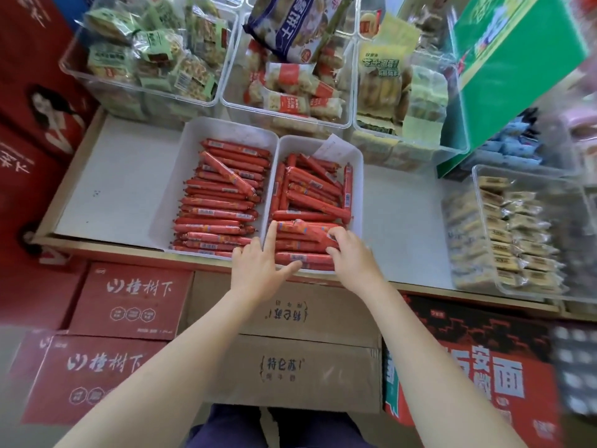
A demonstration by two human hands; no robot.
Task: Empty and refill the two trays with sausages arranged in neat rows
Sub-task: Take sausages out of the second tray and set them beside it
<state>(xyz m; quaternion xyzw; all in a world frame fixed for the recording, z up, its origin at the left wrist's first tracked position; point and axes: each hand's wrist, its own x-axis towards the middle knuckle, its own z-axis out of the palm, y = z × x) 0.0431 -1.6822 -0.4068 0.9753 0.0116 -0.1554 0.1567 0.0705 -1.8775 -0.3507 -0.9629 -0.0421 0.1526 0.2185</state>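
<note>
Both hands at near end of right tray. Left hand open, fingers straight, touching sausages. Right hand curled, gripping sausages. Left tray alongside, full.

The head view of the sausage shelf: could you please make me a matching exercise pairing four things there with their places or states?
Things:
1. left tray
2. right tray
3. left hand
4. paper slip

Places or states:
A. at the far end of the right tray, on the sausages
B. sausages mostly in crosswise rows, one lying diagonally on top
C. index finger stretched out at the rim between the two trays
D. sausages jumbled at many angles

Pairs: 1-B, 2-D, 3-C, 4-A
</note>
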